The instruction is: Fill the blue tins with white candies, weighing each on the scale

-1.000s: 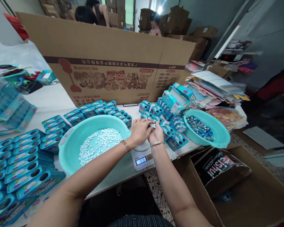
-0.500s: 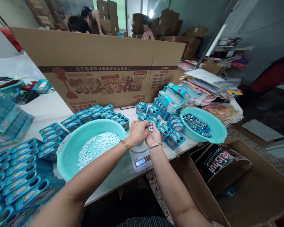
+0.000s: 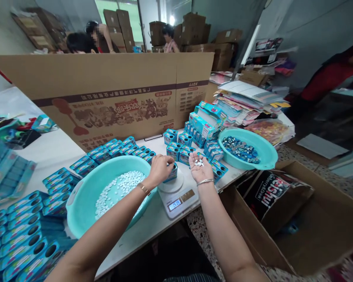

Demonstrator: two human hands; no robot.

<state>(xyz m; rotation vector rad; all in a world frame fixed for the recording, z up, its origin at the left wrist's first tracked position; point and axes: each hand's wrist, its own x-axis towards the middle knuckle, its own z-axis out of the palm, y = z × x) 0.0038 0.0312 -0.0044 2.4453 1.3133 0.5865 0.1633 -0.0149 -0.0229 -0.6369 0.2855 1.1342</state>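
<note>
My right hand (image 3: 199,167) is turned palm up with several small white tablets (image 3: 199,163) resting on it, fingers slightly cupped. My left hand (image 3: 159,168) is closed in a pinch over a small blue box (image 3: 172,172) that stands on the round pan of a white kitchen scale (image 3: 179,196). Whether the pinch holds a tablet is too small to tell. The scale's display shows a number. Left of the scale sits a teal basin (image 3: 85,196) with many white tablets (image 3: 117,190) in it.
A second teal basin (image 3: 266,154) at right holds shiny blue pieces. Small blue boxes (image 3: 191,141) lie in rows and stacks across the table. A big cardboard sheet (image 3: 111,90) stands behind. An open carton (image 3: 297,223) sits on the floor at right. People work behind.
My hands, held together over the scale before, have parted. The right one has opened palm up with the tablets; the left one has dropped onto the box on the scale.
</note>
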